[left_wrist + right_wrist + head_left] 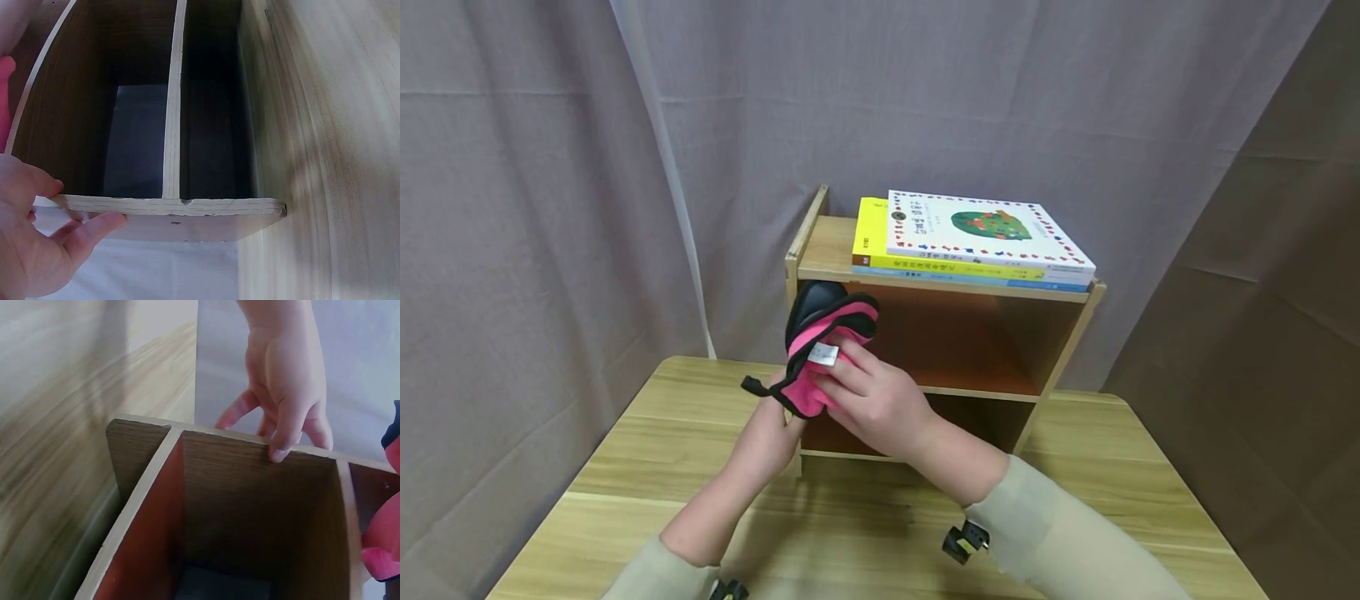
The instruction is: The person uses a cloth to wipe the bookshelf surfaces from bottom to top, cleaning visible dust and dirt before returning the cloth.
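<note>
My right hand holds a folded pink cloth with black edging, a dark lining, a white tag and a black loop hanging at its left. The cloth is up against the left front of a small wooden shelf, just under its top board. Lower down, my left hand grips the shelf's left side panel. In the left wrist view the thumb and fingers of that hand lie on either side of the panel's edge. The cloth hides part of the left hand in the head view.
Several books lie stacked on the shelf's top board. Below it are open compartments with a brown board between. The shelf stands on a wooden table. Grey curtains hang close behind and at the sides.
</note>
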Motion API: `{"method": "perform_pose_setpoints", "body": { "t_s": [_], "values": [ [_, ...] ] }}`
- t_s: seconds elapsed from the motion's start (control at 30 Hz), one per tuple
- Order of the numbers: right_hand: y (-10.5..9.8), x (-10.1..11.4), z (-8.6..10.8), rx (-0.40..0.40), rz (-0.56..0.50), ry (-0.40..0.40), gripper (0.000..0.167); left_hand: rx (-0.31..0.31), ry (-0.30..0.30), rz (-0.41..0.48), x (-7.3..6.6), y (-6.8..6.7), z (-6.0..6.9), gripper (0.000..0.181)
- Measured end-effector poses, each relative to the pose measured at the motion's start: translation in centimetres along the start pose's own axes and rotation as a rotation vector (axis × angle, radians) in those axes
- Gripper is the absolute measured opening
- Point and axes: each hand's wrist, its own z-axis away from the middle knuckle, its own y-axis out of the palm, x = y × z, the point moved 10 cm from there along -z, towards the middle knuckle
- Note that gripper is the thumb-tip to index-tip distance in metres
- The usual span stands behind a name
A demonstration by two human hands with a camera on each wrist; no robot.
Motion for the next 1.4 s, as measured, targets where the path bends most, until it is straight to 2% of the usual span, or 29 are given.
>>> {"method": "perform_pose_setpoints", "body": {
  "t_s": [0.3, 0.5, 0.67, 0.87, 0.97, 1.23, 1.4],
  "values": [
    [-2.1, 1.2, -1.0, -0.049, -0.001, -0.085, 0.031, -0.009, -0.004, 0.028, 0.2, -0.1, -0.2, 0.044],
    [-4.6, 1.5, -2.6, -0.085, 0.012, -0.117, 0.03, 0.004, -0.003, 0.026, 0.3, 0.0, 0.0, 0.044],
    [-6.5, 1.3, -4.2, -0.091, 0.026, -0.123, 0.03, 0.005, 0.017, -0.014, 0.0, 0.0, 0.3, 0.053],
    [-8.4, 0.6, -5.9, -0.106, 0.058, -0.115, 0.03, -0.003, -0.037, -0.049, 0.4, 0.0, 0.2, 0.057],
    [-9.4, 0.3, -6.7, -0.133, 0.043, -0.107, 0.03, 0.003, -0.066, -0.043, 0.5, 0.0, 0.3, 0.059],
    [-12.6, -1.1, -8.9, -0.287, -0.037, -0.089, 0.028, 0.017, -0.12, -0.022, 0.7, 0.2, 0.4, 0.059],
    [-12.9, -2.7, -10.2, -0.293, -0.001, -0.066, 0.024, 0.026, -0.146, -0.013, 1.0, 0.3, 0.5, 0.06]
  ]
}}
